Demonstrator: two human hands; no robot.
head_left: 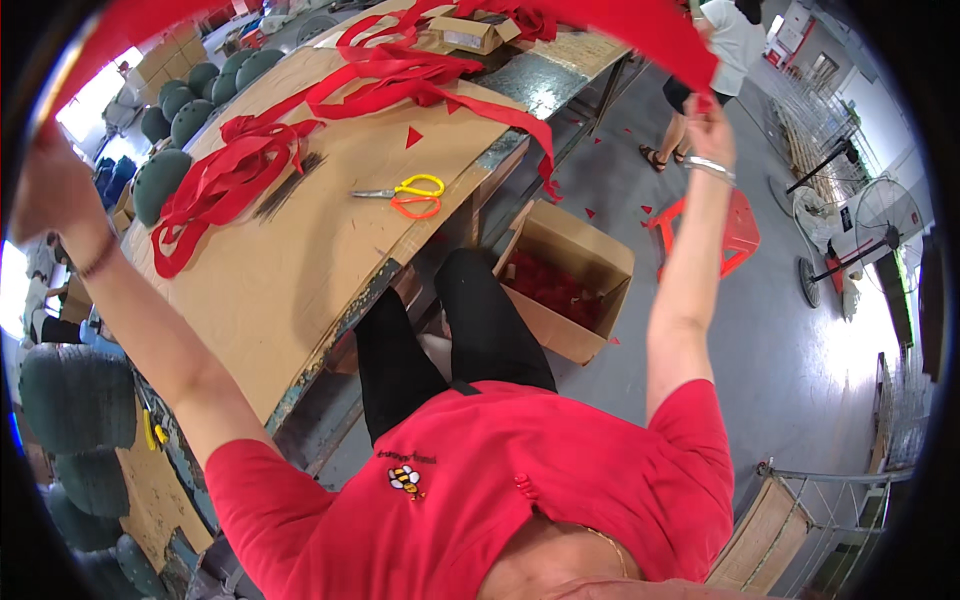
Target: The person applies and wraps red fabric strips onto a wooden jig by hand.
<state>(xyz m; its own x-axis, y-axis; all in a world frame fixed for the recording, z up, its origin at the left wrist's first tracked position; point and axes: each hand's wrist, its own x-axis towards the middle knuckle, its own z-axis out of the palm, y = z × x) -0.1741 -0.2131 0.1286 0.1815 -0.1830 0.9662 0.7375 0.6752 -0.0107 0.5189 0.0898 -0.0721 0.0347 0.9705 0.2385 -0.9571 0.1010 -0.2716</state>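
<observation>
A red fabric strip is stretched wide above the table, arching past the top edge of the view. My right hand, raised at the upper right, has its fingers closed on one end. At the far left, my left hand is up at the strip's other side, closed on it; its fingers are partly blurred. Scissors with one yellow and one orange handle lie on the cardboard-covered table. Beyond them are a tangled pile of red strips and longer loose red strips.
On the floor right of the table stands a cardboard box holding red scraps, near a red stool. Dark green rounded pieces are stacked at the left. Fans stand at the right. Another person is at the upper right.
</observation>
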